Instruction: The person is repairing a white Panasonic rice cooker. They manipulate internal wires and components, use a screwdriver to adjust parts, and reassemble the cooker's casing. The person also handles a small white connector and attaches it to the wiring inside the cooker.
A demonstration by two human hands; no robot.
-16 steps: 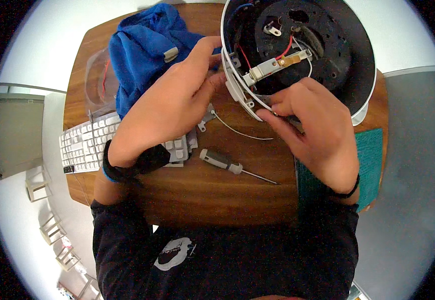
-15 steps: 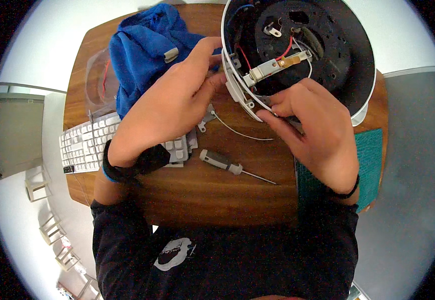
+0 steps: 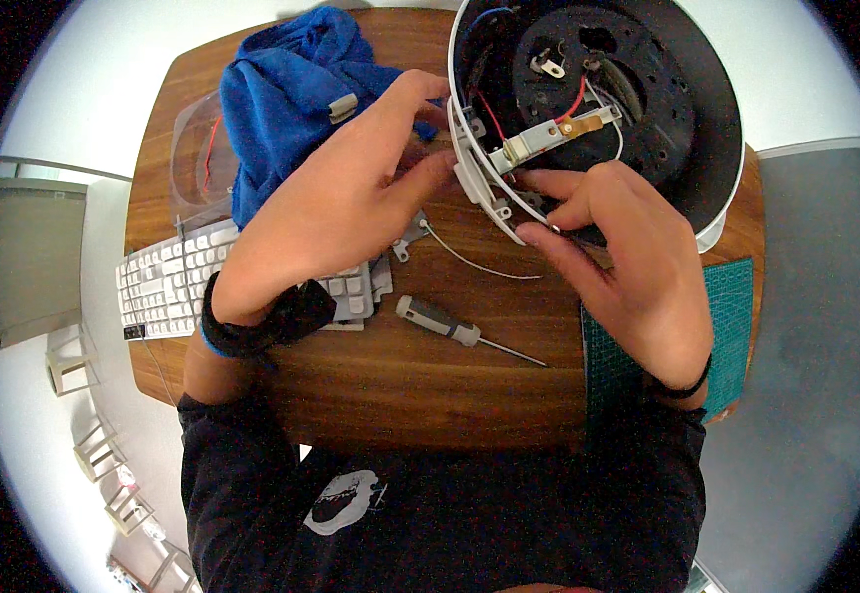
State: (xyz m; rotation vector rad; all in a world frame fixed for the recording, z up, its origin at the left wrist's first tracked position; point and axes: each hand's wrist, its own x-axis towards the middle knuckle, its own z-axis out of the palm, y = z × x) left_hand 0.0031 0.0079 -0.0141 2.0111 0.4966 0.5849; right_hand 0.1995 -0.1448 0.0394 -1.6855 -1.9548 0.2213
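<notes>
An open round appliance housing (image 3: 674,188), white outside and black inside, looks like a rice cooker body with its underside toward me. My left hand (image 3: 361,188) grips its left side by a white panel (image 3: 479,185); some fingertips are hidden behind the rim. With thumb outside and fingers inside, my right hand (image 3: 627,247) pinches the lower left rim. Whatever small part may lie between those fingers is hidden. Close above them runs a metal bracket (image 3: 540,141) with a brass-coloured strip and red and white wires.
A screwdriver (image 3: 440,321) lies on the wooden table (image 3: 430,395) near a loose part with a white wire (image 3: 479,265). At left are a white keyboard (image 3: 168,282), a blue cloth (image 3: 277,109) and a clear plastic box (image 3: 191,163). A green cutting mat (image 3: 731,316) lies at right.
The housing has shifted slightly to the right, and my left hand has followed it. My right hand's fingers now reach a little farther inside the rim.
</notes>
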